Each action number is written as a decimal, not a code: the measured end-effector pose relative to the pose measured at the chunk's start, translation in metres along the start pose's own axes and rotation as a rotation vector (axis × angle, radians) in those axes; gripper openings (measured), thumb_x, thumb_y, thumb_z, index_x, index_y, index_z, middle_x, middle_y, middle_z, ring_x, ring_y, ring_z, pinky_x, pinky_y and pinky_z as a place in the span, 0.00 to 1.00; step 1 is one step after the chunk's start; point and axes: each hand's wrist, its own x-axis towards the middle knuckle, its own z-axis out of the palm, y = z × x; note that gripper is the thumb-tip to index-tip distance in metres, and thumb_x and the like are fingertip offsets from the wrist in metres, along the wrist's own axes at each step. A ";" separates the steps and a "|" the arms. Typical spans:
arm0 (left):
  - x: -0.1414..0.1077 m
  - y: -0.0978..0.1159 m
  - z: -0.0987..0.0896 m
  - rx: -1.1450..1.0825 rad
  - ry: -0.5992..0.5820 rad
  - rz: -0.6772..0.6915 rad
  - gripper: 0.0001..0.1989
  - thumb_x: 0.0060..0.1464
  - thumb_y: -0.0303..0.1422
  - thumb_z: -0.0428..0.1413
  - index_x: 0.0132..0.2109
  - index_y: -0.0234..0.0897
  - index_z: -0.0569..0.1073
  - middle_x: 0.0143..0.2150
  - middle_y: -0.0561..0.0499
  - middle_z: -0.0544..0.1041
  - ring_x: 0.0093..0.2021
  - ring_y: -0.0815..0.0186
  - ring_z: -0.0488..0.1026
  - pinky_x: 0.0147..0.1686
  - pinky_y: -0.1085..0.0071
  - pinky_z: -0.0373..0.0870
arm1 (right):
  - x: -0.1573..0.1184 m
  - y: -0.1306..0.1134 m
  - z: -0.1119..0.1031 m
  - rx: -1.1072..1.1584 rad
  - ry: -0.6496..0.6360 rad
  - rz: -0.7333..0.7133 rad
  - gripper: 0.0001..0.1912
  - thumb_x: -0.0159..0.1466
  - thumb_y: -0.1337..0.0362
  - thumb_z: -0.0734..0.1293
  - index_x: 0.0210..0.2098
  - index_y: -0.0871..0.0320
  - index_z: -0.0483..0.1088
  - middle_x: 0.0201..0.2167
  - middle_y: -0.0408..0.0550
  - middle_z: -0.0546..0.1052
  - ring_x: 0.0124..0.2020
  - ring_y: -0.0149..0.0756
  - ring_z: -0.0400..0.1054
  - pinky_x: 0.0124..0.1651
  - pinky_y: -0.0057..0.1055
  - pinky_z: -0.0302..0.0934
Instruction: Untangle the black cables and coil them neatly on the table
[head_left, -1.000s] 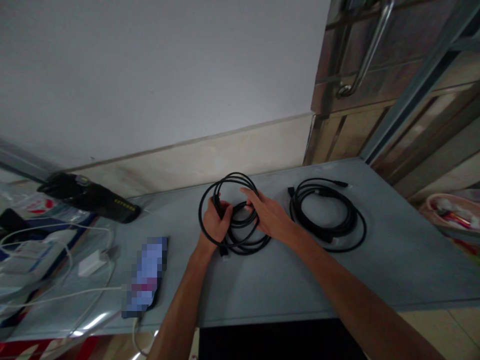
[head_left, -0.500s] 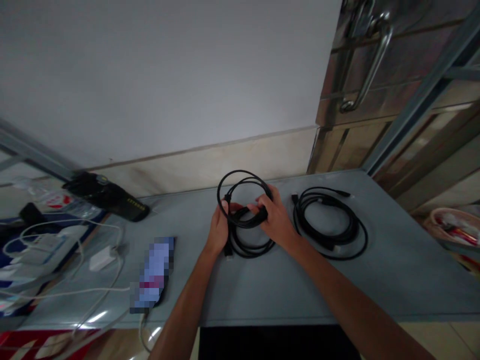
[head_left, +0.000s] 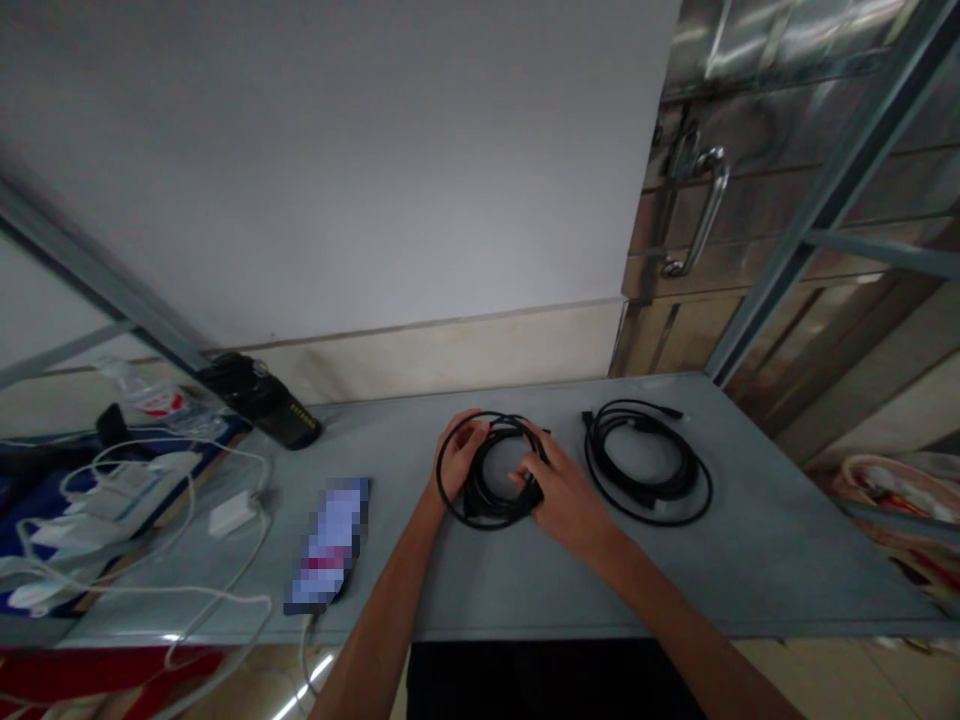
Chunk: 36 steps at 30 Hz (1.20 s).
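Between my two hands is a coil of black cable (head_left: pixel 486 522), its loops gathered into a ring over the grey table (head_left: pixel 600 590). My left hand (head_left: pixel 455 462) is closed around the left side of the ring, thumb on top. On the right side my right hand (head_left: pixel 553 492) grips the loops and a thicker dark part, perhaps a connector. My fingers partly hide the cable ends. A second coil of black cable (head_left: pixel 697 515) lies flat to the right of my right hand, its plugs showing at the edges.
At the left lie a phone (head_left: pixel 330 545) with a cord, a white adapter (head_left: pixel 232 513) with loose white cables, and a white power strip (head_left: pixel 142 490). Behind them are a black bottle (head_left: pixel 262 400) and a clear plastic bottle (head_left: pixel 161 400). Metal posts (head_left: pixel 810 230) rise at the table's corners.
The cable loops between my hands have come together into a tighter ring. My left hand has turned over the ring's left side. The camera view has tilted up and shifted slightly.
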 end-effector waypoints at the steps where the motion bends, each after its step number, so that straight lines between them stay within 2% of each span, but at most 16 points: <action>1: 0.000 0.000 0.000 0.020 -0.020 0.012 0.29 0.59 0.51 0.71 0.60 0.41 0.80 0.46 0.46 0.88 0.49 0.55 0.86 0.57 0.55 0.81 | -0.011 -0.003 0.003 -0.040 -0.030 0.000 0.05 0.76 0.69 0.68 0.47 0.55 0.76 0.80 0.63 0.62 0.78 0.58 0.65 0.76 0.63 0.68; 5: -0.002 0.004 -0.001 0.115 -0.099 0.079 0.24 0.55 0.46 0.72 0.54 0.40 0.82 0.46 0.45 0.88 0.47 0.54 0.86 0.56 0.54 0.81 | -0.041 -0.005 0.016 -0.167 -0.086 0.005 0.17 0.67 0.80 0.68 0.50 0.57 0.77 0.81 0.67 0.60 0.79 0.63 0.62 0.75 0.66 0.68; 7: -0.004 0.006 -0.001 0.193 -0.130 0.129 0.23 0.56 0.47 0.72 0.53 0.41 0.83 0.49 0.43 0.88 0.51 0.52 0.86 0.59 0.51 0.80 | -0.045 -0.004 0.018 -0.223 -0.068 -0.003 0.23 0.64 0.82 0.67 0.53 0.57 0.77 0.80 0.66 0.61 0.80 0.64 0.61 0.75 0.68 0.68; 9: -0.006 0.009 -0.002 0.265 -0.152 0.170 0.21 0.58 0.48 0.71 0.54 0.42 0.85 0.54 0.42 0.89 0.55 0.50 0.85 0.63 0.48 0.79 | -0.045 -0.004 0.015 -0.287 -0.028 -0.014 0.26 0.65 0.82 0.67 0.58 0.56 0.76 0.80 0.65 0.63 0.81 0.65 0.59 0.75 0.70 0.67; 11: -0.007 0.010 -0.003 0.302 -0.188 0.202 0.20 0.60 0.48 0.70 0.54 0.44 0.86 0.56 0.43 0.89 0.58 0.49 0.85 0.66 0.47 0.77 | -0.042 -0.005 0.009 -0.335 -0.013 -0.008 0.32 0.64 0.82 0.66 0.64 0.55 0.74 0.81 0.66 0.61 0.80 0.66 0.60 0.73 0.67 0.69; 15: -0.005 0.006 -0.006 0.309 -0.262 0.259 0.17 0.63 0.47 0.68 0.54 0.45 0.87 0.55 0.44 0.89 0.57 0.49 0.85 0.67 0.46 0.77 | -0.040 -0.004 -0.012 -0.363 -0.099 0.032 0.49 0.57 0.86 0.63 0.75 0.55 0.66 0.83 0.68 0.57 0.78 0.63 0.64 0.75 0.61 0.69; 19: -0.002 -0.001 -0.008 0.333 -0.248 0.301 0.15 0.65 0.45 0.66 0.53 0.45 0.88 0.54 0.42 0.89 0.56 0.48 0.86 0.66 0.45 0.78 | -0.044 0.013 -0.037 -0.358 -0.146 0.006 0.57 0.53 0.84 0.64 0.81 0.53 0.59 0.83 0.63 0.58 0.82 0.59 0.57 0.79 0.59 0.62; 21: -0.002 -0.003 -0.008 0.342 -0.241 0.312 0.15 0.64 0.44 0.66 0.52 0.45 0.89 0.54 0.42 0.89 0.57 0.48 0.86 0.67 0.44 0.77 | -0.046 0.030 -0.049 -0.377 -0.111 0.039 0.55 0.57 0.79 0.68 0.82 0.52 0.58 0.83 0.62 0.57 0.83 0.60 0.55 0.80 0.61 0.60; 24: -0.002 -0.004 -0.008 0.344 -0.249 0.315 0.14 0.64 0.42 0.66 0.53 0.44 0.89 0.54 0.41 0.89 0.57 0.48 0.86 0.67 0.44 0.77 | -0.052 0.064 -0.064 -0.467 -0.021 0.153 0.43 0.69 0.61 0.73 0.81 0.52 0.60 0.83 0.64 0.57 0.83 0.64 0.55 0.79 0.68 0.58; 27: -0.003 -0.004 -0.009 0.329 -0.253 0.320 0.14 0.64 0.41 0.67 0.52 0.44 0.89 0.54 0.41 0.89 0.56 0.49 0.86 0.66 0.45 0.78 | -0.063 0.094 -0.067 -0.533 -0.014 0.248 0.41 0.74 0.48 0.71 0.80 0.57 0.62 0.82 0.68 0.58 0.81 0.68 0.58 0.77 0.69 0.60; 29: -0.002 -0.005 -0.009 0.311 -0.260 0.324 0.13 0.64 0.41 0.66 0.52 0.44 0.89 0.54 0.41 0.89 0.56 0.50 0.86 0.66 0.47 0.78 | -0.071 0.105 -0.065 -0.537 -0.010 0.262 0.39 0.77 0.45 0.67 0.78 0.62 0.64 0.80 0.69 0.63 0.78 0.66 0.63 0.76 0.65 0.63; 32: 0.001 -0.011 -0.010 0.288 -0.257 0.309 0.12 0.63 0.38 0.67 0.51 0.43 0.90 0.54 0.42 0.90 0.56 0.51 0.86 0.66 0.50 0.78 | -0.079 0.110 -0.061 -0.522 0.021 0.196 0.34 0.80 0.45 0.63 0.74 0.61 0.69 0.75 0.64 0.71 0.73 0.60 0.71 0.75 0.58 0.66; 36: 0.004 -0.020 -0.011 0.275 -0.209 0.253 0.12 0.61 0.34 0.66 0.50 0.43 0.90 0.53 0.42 0.90 0.55 0.50 0.86 0.66 0.50 0.79 | -0.081 0.110 -0.060 -0.562 0.099 0.136 0.29 0.77 0.41 0.67 0.61 0.59 0.78 0.62 0.63 0.80 0.65 0.61 0.75 0.69 0.57 0.69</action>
